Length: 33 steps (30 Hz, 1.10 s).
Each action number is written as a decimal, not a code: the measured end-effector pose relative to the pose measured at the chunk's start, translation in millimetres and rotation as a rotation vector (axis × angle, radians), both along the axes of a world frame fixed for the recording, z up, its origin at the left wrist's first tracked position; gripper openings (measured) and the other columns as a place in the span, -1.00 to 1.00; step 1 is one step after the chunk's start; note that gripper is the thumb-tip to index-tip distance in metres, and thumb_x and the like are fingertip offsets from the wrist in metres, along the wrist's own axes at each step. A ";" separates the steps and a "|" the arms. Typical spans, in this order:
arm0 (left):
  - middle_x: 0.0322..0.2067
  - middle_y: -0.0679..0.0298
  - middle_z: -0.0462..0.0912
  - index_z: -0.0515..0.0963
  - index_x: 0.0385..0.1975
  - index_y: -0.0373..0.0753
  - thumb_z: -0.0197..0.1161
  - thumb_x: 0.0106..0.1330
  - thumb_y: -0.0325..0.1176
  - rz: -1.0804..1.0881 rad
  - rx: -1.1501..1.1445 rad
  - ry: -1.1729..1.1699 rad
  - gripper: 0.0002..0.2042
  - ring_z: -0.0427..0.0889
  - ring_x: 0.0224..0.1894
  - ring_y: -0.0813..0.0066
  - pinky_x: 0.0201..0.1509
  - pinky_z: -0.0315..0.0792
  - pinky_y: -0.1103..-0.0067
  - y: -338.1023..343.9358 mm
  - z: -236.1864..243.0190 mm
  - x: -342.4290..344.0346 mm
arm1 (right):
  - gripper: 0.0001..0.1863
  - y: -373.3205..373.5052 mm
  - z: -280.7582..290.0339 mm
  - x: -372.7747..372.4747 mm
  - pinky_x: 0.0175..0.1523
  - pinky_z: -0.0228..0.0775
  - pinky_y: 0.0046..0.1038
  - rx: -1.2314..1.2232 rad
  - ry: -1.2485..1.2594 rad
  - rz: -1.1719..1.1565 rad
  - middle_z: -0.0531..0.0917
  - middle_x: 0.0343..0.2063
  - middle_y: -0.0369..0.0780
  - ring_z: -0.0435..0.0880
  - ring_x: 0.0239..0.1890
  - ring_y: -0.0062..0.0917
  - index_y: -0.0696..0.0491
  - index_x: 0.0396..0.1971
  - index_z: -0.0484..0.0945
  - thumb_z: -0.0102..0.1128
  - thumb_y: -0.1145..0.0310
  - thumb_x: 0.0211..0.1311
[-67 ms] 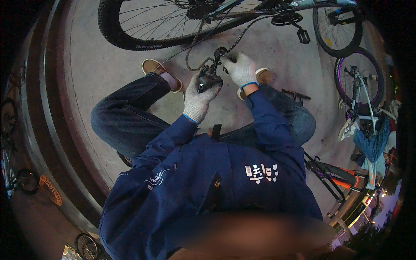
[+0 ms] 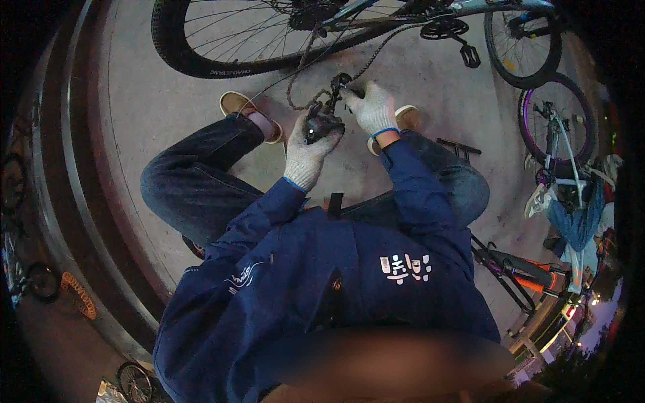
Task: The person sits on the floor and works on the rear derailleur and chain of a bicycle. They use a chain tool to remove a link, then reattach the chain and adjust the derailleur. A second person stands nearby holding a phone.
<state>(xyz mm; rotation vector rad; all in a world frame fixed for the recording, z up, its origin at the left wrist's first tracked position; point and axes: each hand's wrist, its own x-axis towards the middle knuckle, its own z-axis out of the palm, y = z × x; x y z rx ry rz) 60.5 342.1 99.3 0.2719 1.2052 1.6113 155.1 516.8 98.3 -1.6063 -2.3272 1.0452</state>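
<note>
A black rear derailleur is held off the bicycle, between my two hands and above the ground. My left hand, in a white knit glove with dark fingers, is closed around its body. Pressed against the side of its pulley cage are the closed fingers of my right hand, gloved the same way; the fingertips are partly hidden. The bicycle chain runs from the crank down to the derailleur, and a slack loop hangs on the left. A thin cable curves away from the derailleur area to the left.
The bicycle's rear wheel and crank with pedal lie beyond my hands. Another bicycle with a purple-rimmed wheel stands at the right. Metal-edged steps curve along the left. My bent legs flank the work.
</note>
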 end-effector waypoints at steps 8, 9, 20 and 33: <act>-0.01 0.09 0.69 0.38 0.24 -0.34 0.31 0.25 -0.64 0.077 0.177 -0.128 -0.48 0.72 0.02 0.30 0.06 0.65 0.45 6.5 -8.7 0.8 | -0.56 9.8 15.1 1.3 0.06 0.56 -0.06 0.056 -0.241 0.360 0.75 -0.15 0.04 0.71 -0.04 0.02 0.01 0.05 0.63 0.33 0.12 0.22; -0.02 0.09 0.69 0.39 0.21 -0.35 0.30 0.27 -0.64 0.063 0.147 -0.108 -0.51 0.72 0.01 0.30 0.06 0.65 0.44 7.6 -9.1 -1.4 | -0.55 11.5 16.0 1.8 0.05 0.57 -0.04 0.073 -0.259 0.392 0.75 -0.15 0.04 0.71 -0.04 0.03 0.01 0.08 0.60 0.32 0.15 0.23; -0.08 0.05 0.69 0.42 0.07 -0.36 0.27 0.30 -0.60 0.015 0.151 0.015 -0.65 0.73 -0.07 0.28 0.05 0.69 0.37 12.4 -9.0 -10.6 | -0.71 43.6 31.7 -1.1 -0.07 0.63 -0.09 0.524 -0.445 0.500 0.72 -0.17 -0.06 0.75 -0.10 -0.09 -0.05 -0.02 0.60 0.22 0.16 0.35; -0.05 0.07 0.69 0.41 0.11 -0.36 0.27 0.32 -0.60 0.041 0.156 -0.085 -0.63 0.74 -0.05 0.26 0.05 0.70 0.33 13.0 -8.0 -9.0 | -0.63 10.0 31.8 1.2 0.17 0.54 -0.18 0.369 -0.067 0.519 0.64 0.09 -0.07 0.64 0.10 -0.10 -0.04 0.06 0.69 0.32 0.24 0.27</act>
